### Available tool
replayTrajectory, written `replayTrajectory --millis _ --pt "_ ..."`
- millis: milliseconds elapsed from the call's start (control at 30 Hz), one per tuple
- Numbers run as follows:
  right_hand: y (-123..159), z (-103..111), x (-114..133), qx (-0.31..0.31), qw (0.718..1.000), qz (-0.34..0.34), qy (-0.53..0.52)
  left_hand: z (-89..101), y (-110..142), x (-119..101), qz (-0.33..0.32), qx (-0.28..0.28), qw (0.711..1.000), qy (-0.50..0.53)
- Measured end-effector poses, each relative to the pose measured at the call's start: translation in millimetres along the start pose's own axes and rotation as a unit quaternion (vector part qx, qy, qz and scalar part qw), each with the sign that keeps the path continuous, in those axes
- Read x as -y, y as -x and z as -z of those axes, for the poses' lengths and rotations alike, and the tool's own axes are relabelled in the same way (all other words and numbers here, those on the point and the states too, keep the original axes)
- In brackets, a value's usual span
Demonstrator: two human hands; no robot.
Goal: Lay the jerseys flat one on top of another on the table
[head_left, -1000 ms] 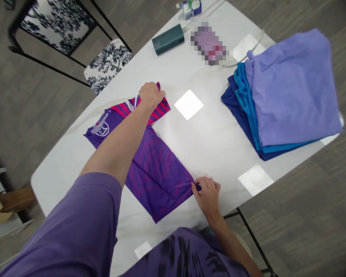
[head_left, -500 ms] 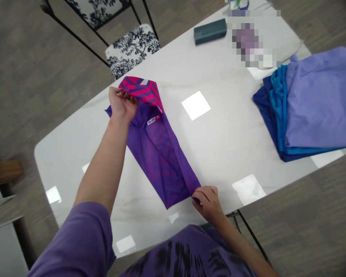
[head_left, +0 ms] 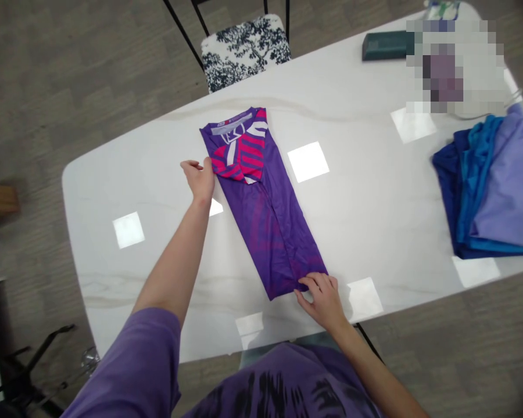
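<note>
A purple jersey (head_left: 261, 215) lies folded into a long narrow strip on the white table, its collar at the far end and its hem towards me. The pink-striped sleeve (head_left: 239, 158) is folded across the upper part. Beside that sleeve, at the jersey's left edge, is my left hand (head_left: 200, 180); its thumb touches or nearly touches the cloth and its fingers point away to the left, apart from the thumb. My right hand (head_left: 322, 299) rests at the hem's right corner, fingertips on the cloth and thumb apart from them.
A stack of folded blue and lavender clothes (head_left: 501, 191) sits on the right of the white table (head_left: 157, 145). At the back right are a dark green box (head_left: 386, 46) and a blurred-out area. A patterned chair (head_left: 246, 49) stands beyond the far edge.
My left hand has let go of the pink-striped sleeve and moved to the jersey's left edge. The jersey lies flatter, collar showing. My right hand has loosened at the hem. The view has shifted.
</note>
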State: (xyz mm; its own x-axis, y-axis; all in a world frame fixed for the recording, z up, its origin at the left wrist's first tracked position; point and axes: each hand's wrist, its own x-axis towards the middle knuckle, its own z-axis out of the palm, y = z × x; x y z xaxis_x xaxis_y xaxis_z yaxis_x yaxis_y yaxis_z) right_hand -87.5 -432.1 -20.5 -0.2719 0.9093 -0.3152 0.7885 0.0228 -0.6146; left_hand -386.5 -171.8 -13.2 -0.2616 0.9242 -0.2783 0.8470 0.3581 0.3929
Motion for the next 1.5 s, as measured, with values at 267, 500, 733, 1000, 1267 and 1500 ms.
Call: replayTrajectory --millis 267,500,733,1000,1267,1500 --pt "-38 2 11 -0.048 0.999 0.010 0.015 -19.5 -14 -50 -0.190 -0.064 0.978 -0.061" --pt "-44 -5 0 -0.076 0.997 0.017 0.009 -28.5 12 -41 -0.197 0.003 0.974 -0.109" --pt "-46 2 1 -0.088 0.996 0.017 -0.005 -3.4 45 -23 -0.173 0.059 0.979 -0.095" --pt "-49 -10 7 -0.065 0.998 -0.001 0.008 -56.7 -32 -92 -0.284 -0.034 0.953 -0.096" --pt "-53 -14 2 -0.008 0.997 -0.051 -0.054 -95.4 -69 -75 -0.347 -0.063 0.935 -0.030" --pt "-38 5 14 -0.008 0.993 -0.057 -0.100 -59.5 -38 -115 -0.337 -0.044 0.940 0.012"
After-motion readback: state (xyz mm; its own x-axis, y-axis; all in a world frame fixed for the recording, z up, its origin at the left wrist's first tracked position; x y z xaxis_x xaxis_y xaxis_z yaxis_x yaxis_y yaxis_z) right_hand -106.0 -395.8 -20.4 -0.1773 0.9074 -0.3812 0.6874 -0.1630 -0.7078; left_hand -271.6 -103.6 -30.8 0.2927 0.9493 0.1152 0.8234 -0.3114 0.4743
